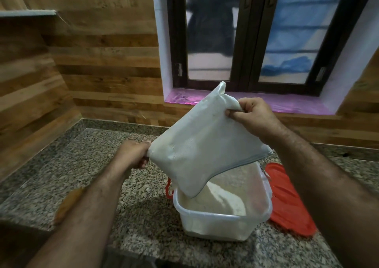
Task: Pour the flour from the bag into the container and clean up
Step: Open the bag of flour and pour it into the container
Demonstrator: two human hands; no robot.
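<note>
A whitish plastic flour bag (201, 144) hangs tilted above a clear square container (217, 220) on the granite counter, its lowest corner dipping inside the container's rim. Pale flour (217, 198) lies heaped in the container under that corner. My left hand (133, 155) pinches the bag's left corner. My right hand (252, 114) grips the bag's raised top corner, higher up and further back.
A red lid (287, 198) lies flat on the counter, right of the container. A red latch (168, 190) shows at the container's left side. The granite counter (82, 165) meets wood-panelled walls; a window with a pink sill (266, 100) is behind.
</note>
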